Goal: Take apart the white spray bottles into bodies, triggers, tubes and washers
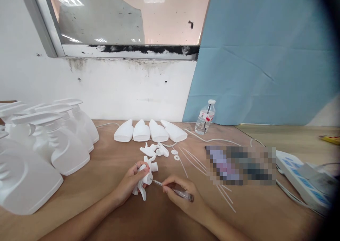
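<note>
My left hand (132,179) is closed around a white trigger sprayer head (147,177), its lever pointing down toward me. In my right hand (186,195) is a screwdriver (183,194) with a clear handle, gripped between thumb and fingers. The thin metal shaft points left, and its tip meets the round end of the sprayer head; whether it sits inside cannot be told. Just beyond my hands lie more white sprayer parts (148,150) and two small white washers (176,157). Several thin white tubes (195,162) are scattered to the right.
Several white spray bottles (70,149) crowd the left side. Four-sided white bottle bodies (141,131) lie in a row by the wall. A water bottle (205,117) stands at the back. A blurred-out object (225,164) and a white power strip (300,177) lie on the right.
</note>
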The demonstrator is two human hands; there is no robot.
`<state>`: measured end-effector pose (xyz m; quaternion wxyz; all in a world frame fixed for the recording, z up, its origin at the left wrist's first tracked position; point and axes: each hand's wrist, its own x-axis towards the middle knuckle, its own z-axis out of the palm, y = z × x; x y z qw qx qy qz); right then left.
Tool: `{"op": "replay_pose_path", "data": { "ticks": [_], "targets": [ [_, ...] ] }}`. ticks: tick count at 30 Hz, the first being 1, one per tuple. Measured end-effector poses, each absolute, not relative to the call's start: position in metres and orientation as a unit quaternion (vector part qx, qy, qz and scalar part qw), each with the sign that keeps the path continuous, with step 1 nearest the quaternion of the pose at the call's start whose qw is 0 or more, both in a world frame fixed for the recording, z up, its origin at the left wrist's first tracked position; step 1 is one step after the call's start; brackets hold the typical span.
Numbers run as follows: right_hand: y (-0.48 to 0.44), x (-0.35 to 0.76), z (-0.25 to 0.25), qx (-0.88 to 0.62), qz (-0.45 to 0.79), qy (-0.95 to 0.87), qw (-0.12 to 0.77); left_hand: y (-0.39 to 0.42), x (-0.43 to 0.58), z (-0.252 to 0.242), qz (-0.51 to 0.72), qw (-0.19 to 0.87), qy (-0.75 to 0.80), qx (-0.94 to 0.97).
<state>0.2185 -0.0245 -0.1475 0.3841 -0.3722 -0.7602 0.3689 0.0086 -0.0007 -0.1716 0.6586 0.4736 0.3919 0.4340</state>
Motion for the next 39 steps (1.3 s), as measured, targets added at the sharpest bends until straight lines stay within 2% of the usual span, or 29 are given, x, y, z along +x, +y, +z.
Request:
{"op": "replay_pose_path", "data": {
  "ticks": [7,20,28,39],
  "targets": [
    [-0.022,0.221,-0.142,-0.233,0.28,-0.863,0.35,0.0,0.008,-0.174,0.413,0.638,0.406,0.507],
    [-0.024,0.224,-0.143,-0.246,0.245,-0.901,0.261,-0.003,0.011,-0.168,0.378,0.599,0.432,0.558],
    [-0.025,0.219,-0.144,-0.242,0.369,-0.847,0.297,-0.001,0.007,-0.163,0.391,0.617,0.452,0.512],
    [-0.028,0.216,-0.145,-0.218,0.294,-0.879,0.305,-0.005,0.013,-0.174,0.362,0.576,0.475,0.558]
  ]
}}
